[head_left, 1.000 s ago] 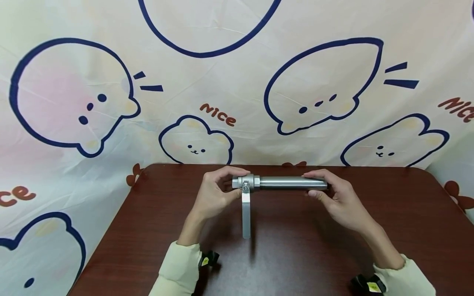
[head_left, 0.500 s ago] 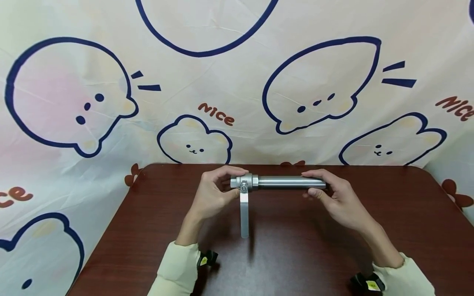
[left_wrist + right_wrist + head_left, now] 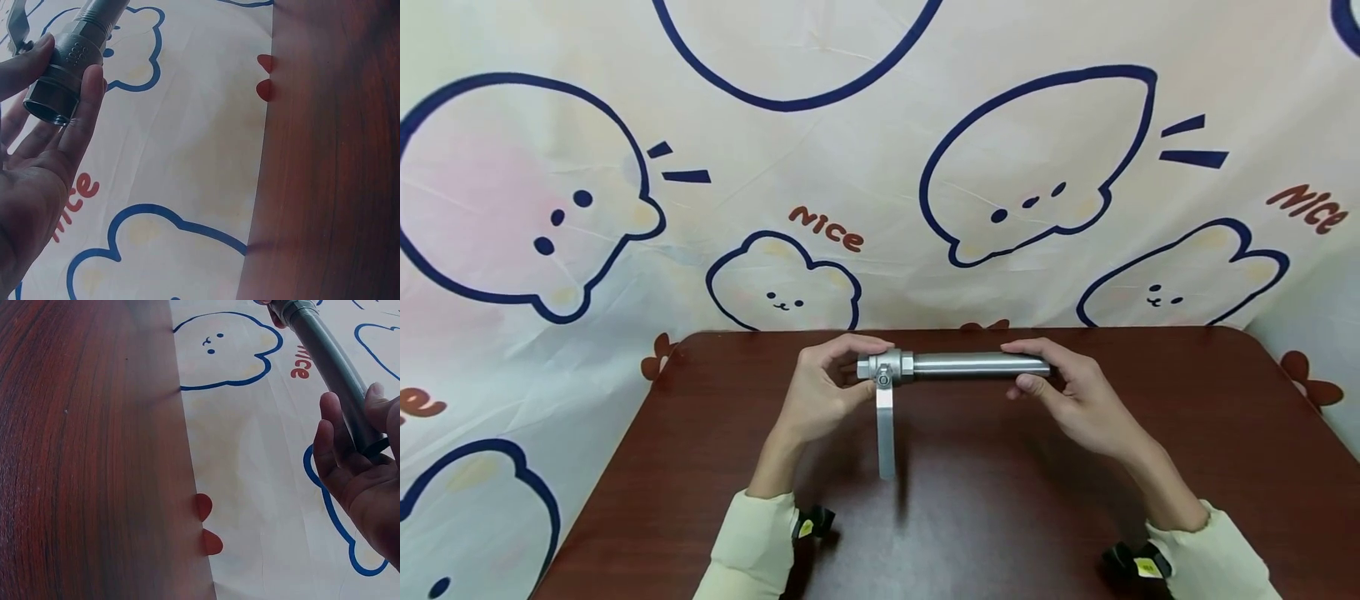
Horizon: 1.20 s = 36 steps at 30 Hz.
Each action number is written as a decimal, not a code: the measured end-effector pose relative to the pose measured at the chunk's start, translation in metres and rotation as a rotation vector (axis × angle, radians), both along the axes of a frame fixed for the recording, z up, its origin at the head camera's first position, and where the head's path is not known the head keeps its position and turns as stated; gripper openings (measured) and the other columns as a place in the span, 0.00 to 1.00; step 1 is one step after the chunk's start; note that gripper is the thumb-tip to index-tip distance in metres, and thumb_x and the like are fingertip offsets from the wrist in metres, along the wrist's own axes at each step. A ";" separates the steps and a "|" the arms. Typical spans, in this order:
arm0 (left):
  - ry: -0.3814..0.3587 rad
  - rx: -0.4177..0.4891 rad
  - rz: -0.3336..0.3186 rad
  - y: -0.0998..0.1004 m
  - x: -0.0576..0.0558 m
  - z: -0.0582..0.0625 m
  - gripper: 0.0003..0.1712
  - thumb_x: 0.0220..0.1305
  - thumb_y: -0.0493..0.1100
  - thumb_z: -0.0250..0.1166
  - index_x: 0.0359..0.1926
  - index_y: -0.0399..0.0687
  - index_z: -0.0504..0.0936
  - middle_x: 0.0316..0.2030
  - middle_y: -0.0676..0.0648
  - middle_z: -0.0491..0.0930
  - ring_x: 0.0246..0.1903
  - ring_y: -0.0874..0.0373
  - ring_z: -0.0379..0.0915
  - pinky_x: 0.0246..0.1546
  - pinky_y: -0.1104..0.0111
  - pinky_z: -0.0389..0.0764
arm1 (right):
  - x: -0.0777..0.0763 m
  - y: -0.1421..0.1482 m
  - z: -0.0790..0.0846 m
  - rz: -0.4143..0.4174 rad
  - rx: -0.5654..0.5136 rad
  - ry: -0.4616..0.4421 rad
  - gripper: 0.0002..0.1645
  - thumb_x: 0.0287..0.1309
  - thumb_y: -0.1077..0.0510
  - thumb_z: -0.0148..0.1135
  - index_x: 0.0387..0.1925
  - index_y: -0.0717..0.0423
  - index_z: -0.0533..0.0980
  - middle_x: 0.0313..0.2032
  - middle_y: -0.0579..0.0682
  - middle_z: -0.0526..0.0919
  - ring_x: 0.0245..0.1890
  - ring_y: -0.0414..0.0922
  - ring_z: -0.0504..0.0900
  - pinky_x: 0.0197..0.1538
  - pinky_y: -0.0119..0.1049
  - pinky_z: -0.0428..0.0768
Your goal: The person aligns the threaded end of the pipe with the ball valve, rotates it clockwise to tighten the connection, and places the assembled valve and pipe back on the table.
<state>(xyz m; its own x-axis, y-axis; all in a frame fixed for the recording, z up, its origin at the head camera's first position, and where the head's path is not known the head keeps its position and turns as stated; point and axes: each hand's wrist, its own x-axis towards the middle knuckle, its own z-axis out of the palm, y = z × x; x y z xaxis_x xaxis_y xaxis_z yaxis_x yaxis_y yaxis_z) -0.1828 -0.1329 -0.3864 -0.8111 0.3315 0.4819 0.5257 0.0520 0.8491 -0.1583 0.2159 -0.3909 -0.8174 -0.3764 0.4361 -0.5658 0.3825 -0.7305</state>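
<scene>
Held level above the table is a metal ball valve (image 3: pixel 886 364) joined to a smooth steel pipe (image 3: pixel 970 365). The valve's flat lever handle (image 3: pixel 886 433) points toward the person. My left hand (image 3: pixel 823 392) grips the valve body, thumb on the near side and fingers on the far side. Its open threaded end (image 3: pixel 53 106) faces the left wrist camera. With thumb and fingers, my right hand (image 3: pixel 1082 400) holds the pipe's right end. In the right wrist view the pipe (image 3: pixel 331 362) runs from those fingers up to the valve. Threads show where pipe meets valve in the left wrist view.
A dark reddish-brown wooden table (image 3: pixel 1000 517) lies beneath both hands. Behind it hangs a pale cloth (image 3: pixel 895 167) printed with cartoon outlines, reaching the table's back edge. Black wrist cameras sit at the left cuff (image 3: pixel 812 523) and right cuff (image 3: pixel 1138 562).
The whole head view has shifted slightly, so everything appears a little further left. Both hands keep their holds on the valve and pipe, and the lever keeps its direction.
</scene>
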 end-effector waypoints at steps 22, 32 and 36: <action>0.010 0.007 0.005 -0.001 0.004 -0.004 0.25 0.57 0.21 0.73 0.56 0.36 0.87 0.54 0.35 0.88 0.45 0.57 0.86 0.45 0.66 0.91 | 0.004 -0.002 -0.002 0.015 -0.042 -0.079 0.25 0.75 0.70 0.59 0.69 0.56 0.76 0.50 0.53 0.86 0.40 0.38 0.90 0.46 0.32 0.90; -0.003 0.020 -0.006 0.000 0.002 0.000 0.26 0.58 0.20 0.71 0.56 0.39 0.88 0.54 0.38 0.89 0.45 0.57 0.87 0.44 0.64 0.92 | 0.003 -0.005 -0.001 -0.051 0.031 0.001 0.33 0.64 0.70 0.72 0.67 0.46 0.78 0.55 0.48 0.86 0.43 0.37 0.83 0.41 0.27 0.84; 0.002 0.012 -0.006 -0.001 0.002 0.000 0.25 0.58 0.21 0.71 0.56 0.38 0.88 0.54 0.37 0.89 0.46 0.57 0.87 0.45 0.64 0.92 | 0.002 -0.006 -0.001 -0.056 0.029 -0.011 0.33 0.65 0.71 0.71 0.67 0.47 0.78 0.54 0.48 0.85 0.42 0.38 0.82 0.39 0.28 0.83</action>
<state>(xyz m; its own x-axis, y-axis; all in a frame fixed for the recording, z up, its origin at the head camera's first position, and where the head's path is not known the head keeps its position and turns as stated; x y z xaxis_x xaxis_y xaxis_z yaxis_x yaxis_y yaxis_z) -0.1809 -0.1341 -0.3865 -0.8082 0.3303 0.4875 0.5278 0.0390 0.8485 -0.1559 0.2101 -0.3915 -0.8422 -0.3419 0.4169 -0.5350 0.4344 -0.7246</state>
